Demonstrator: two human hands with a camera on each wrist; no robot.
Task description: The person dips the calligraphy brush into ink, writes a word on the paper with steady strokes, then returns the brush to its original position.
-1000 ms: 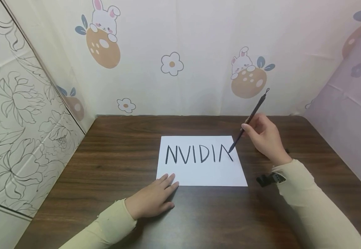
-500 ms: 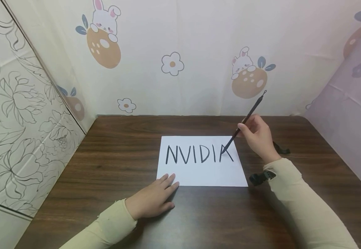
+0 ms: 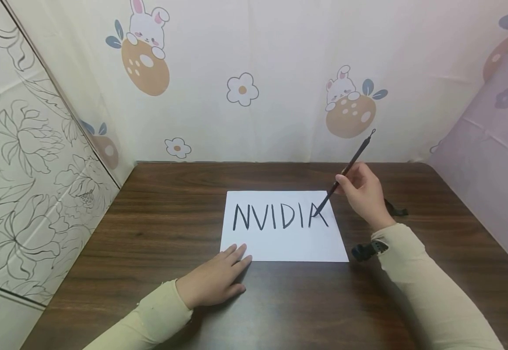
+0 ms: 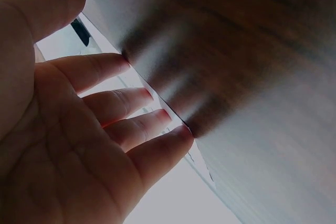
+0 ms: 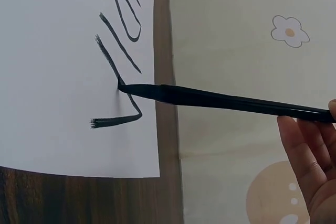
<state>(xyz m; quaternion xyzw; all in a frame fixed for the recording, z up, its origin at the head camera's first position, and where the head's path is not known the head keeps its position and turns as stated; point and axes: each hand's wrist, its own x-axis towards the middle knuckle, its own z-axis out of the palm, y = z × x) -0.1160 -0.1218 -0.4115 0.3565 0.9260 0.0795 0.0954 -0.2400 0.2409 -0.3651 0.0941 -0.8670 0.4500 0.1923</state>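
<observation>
A slim dark ink brush [image 3: 351, 163] is pinched by my right hand [image 3: 365, 192], its handle slanting up to a small loop. In the right wrist view the brush's black tip [image 5: 137, 90] meets the left stroke of the last letter. White paper [image 3: 280, 248] lies flat, bearing the black brushed letters NVIDIA; the last one shows two slanted strokes, its crossbar hidden or not visible. My left hand [image 3: 214, 281] rests with straight, spread fingers on the paper's near left corner. From the left wrist view, its palm and fingertips [image 4: 176, 142] show along the paper's edge.
Beneath the paper is a dark wood-grain table [image 3: 149, 218]. A pale curtain [image 3: 280, 136] printed with rabbits and flowers hangs behind it. On the left stands a panel [image 3: 30, 146] with line-drawn flowers. A black strap [image 3: 370, 249] sits at my right wrist.
The brush and right hand moved left, carrying the tip from the last letter's right stroke to its left stroke, then very slightly right. The left hand and paper stayed put.
</observation>
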